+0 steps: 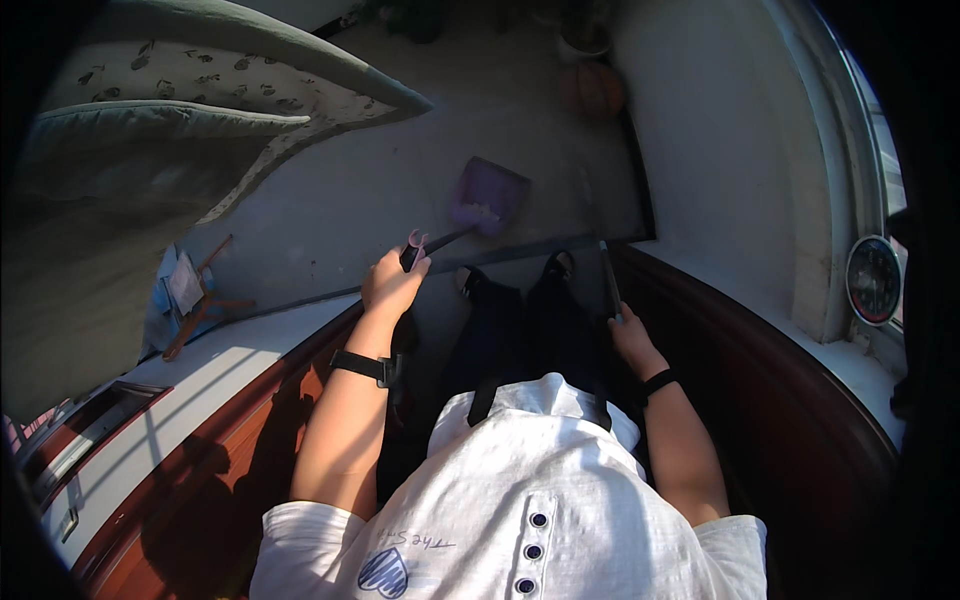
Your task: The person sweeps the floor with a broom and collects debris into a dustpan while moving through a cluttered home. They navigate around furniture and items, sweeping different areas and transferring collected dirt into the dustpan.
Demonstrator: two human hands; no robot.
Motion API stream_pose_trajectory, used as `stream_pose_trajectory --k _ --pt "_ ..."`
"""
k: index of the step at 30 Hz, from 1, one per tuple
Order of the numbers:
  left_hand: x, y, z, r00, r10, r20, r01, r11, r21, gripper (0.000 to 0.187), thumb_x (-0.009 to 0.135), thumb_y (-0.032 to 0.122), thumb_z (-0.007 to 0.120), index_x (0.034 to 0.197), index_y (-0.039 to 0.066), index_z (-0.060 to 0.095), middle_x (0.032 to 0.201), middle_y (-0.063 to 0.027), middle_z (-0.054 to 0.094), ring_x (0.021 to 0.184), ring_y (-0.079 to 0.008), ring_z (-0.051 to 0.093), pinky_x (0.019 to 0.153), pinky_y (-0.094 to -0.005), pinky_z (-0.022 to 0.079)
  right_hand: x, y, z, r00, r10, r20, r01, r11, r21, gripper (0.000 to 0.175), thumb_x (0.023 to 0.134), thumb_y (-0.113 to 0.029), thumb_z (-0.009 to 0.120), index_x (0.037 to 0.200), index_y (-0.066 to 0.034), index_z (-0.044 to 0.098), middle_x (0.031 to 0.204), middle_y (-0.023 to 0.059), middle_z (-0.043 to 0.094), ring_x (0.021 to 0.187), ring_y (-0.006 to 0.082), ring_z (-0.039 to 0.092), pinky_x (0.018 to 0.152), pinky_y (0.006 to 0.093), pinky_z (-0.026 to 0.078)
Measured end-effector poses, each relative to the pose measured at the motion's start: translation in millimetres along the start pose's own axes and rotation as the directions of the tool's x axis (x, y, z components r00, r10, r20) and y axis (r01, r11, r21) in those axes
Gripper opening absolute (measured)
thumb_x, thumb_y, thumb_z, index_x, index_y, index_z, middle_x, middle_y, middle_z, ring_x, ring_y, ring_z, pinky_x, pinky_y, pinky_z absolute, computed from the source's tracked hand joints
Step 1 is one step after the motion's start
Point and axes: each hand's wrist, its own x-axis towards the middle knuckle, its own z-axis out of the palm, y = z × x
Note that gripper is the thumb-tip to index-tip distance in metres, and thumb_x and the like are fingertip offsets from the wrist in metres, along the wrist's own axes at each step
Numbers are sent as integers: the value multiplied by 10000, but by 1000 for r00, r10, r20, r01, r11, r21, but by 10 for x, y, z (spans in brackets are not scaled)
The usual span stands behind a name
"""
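My left hand (pixel 396 281) is closed around the dark handle of a long-handled dustpan, whose pink hook-like clip sticks out above my fingers. The purple pan (pixel 491 191) of it lies on the floor ahead of my feet, with some pale bits in it near the handle joint. My right hand (pixel 634 341) grips a thin grey-and-light-blue pole (pixel 610 274), which points forward past my right foot. The pole's far end fades into the shade, so what it carries cannot be told.
Red-brown wooden panels (pixel 750 360) flank me on both sides. Patterned curtains (pixel 217 79) hang at the upper left, above wooden hangers (pixel 196 315). An orange round object (pixel 592 91) and a potted plant (pixel 583 45) stand ahead at right. A round dial gauge (pixel 874 280) is by the window.
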Motion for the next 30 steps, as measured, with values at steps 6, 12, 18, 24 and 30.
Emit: stream_pose_trajectory --k 6,12,18,24,30 --pt "43 -361 -211 955 180 -234 -204 976 -83 318 788 353 626 945 79 589 822 -155 655 826 -362 627 696 -421 480 -178 -998 116 822 349 450 -524 772 358 604 913 -150 476 1443 -93 192 701 46 488 540 132 444 479 267 391" --pt "-292 -940 -829 927 208 -312 -263 953 -148 287 767 312 677 904 73 592 759 -140 647 735 -341 630 619 -384 476 -141 -1353 279 768 343 541 -627 579 522 619 918 -179 470 1456 -177 165 690 11 460 514 100 412 451 234 356" --pt "-508 -1517 -1032 912 179 -368 -276 933 -230 289 741 289 706 881 64 592 732 -132 641 712 -327 632 622 -379 470 -347 -1369 239 803 331 495 -557 711 429 633 908 -149 459 1458 -130 147 674 25 445 509 120 410 433 250 339" --pt "-628 -1881 -1152 933 76 -351 -154 968 -199 279 730 293 700 887 80 610 736 -142 647 736 -334 641 643 -385 482 -118 -1820 882 763 291 577 -590 679 437 48 910 -142 435 956 -129 439 633 26 460 512 144 447 419 289 352" --pt "-767 -2069 -1261 925 46 -378 -123 976 -182 272 759 304 673 867 60 623 684 -133 631 679 -308 634 624 -363 468 423 -2513 1475 698 90 711 -610 595 523 40 933 -182 448 915 -154 426 632 -12 427 493 85 409 415 230 283"
